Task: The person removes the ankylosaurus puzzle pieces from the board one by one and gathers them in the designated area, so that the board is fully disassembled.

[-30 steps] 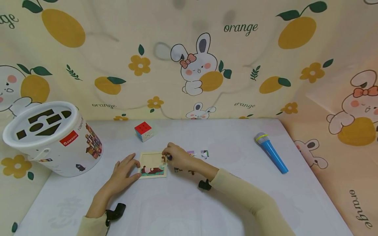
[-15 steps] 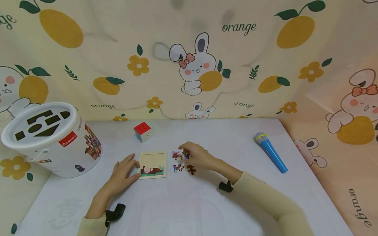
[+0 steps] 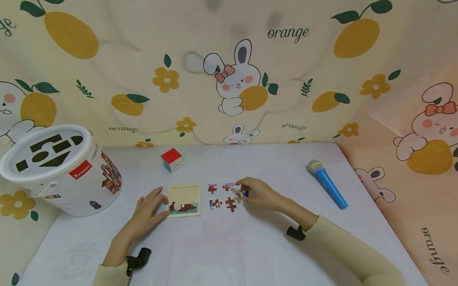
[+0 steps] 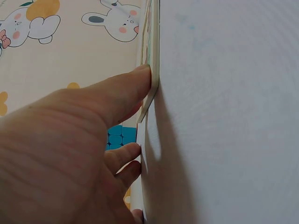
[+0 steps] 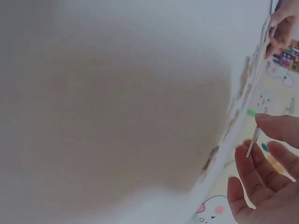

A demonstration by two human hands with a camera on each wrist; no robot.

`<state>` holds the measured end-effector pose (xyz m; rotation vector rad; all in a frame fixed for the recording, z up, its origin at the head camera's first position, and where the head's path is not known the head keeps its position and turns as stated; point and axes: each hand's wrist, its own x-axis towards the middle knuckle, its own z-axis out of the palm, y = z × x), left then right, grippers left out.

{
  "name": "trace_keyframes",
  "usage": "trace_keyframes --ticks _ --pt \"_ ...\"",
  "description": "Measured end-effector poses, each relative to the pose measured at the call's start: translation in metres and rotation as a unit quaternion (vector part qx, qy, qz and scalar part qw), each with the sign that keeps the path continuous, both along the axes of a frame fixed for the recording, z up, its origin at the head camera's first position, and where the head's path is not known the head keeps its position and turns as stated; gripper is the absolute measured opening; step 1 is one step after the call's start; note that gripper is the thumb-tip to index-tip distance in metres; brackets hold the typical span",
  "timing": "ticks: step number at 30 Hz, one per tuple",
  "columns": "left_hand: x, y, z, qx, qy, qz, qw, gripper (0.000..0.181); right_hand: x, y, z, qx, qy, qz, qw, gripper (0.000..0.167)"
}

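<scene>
A light wooden puzzle frame [image 3: 184, 190] lies flat, with assembled brown and green pieces along its lower part. The left hand [image 3: 147, 210] rests at its left edge; in the left wrist view the thumb of that hand [image 4: 70, 135] touches the frame's edge [image 4: 154, 70]. To the right of the frame, several loose jigsaw pieces lie on the table, among them a brown one [image 3: 230, 204] and one with a blue edge [image 3: 215, 204]. Over the right-hand pieces, the right hand [image 3: 262, 194] pinches a thin piece [image 5: 252, 142] between thumb and fingers, seen edge-on in the right wrist view.
A white lidded bucket [image 3: 68, 186] with shaped holes stands at the left. Behind the frame sits a cube [image 3: 172, 160] with a red top. A blue toy microphone [image 3: 328, 184] lies at the right of the white table [image 3: 200, 254]. Patterned cloth hangs behind.
From the frame's right edge, the right hand has moved rightward over the loose pieces, uncovering several of them. The left hand has stayed at the frame.
</scene>
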<state>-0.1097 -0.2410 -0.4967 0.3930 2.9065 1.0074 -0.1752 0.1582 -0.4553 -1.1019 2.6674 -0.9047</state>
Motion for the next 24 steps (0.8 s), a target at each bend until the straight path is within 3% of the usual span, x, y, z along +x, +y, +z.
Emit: trace_keyframes --ticks 4,14,24 --pt "0.0 0.0 0.0 0.001 0.001 -0.001 1.0 0.026 0.003 0.008 -0.001 0.006 0.01 0.002 0.9999 0.053" --pt "0.001 0.0 0.002 -0.001 0.008 -0.001 1.0 0.025 0.009 0.015 -0.004 0.0 -0.009 0.002 1.0 0.055" --pt "0.002 0.0 0.001 0.002 0.008 -0.003 1.0 0.025 0.01 0.016 -0.013 0.026 0.015 0.007 0.9995 0.056"
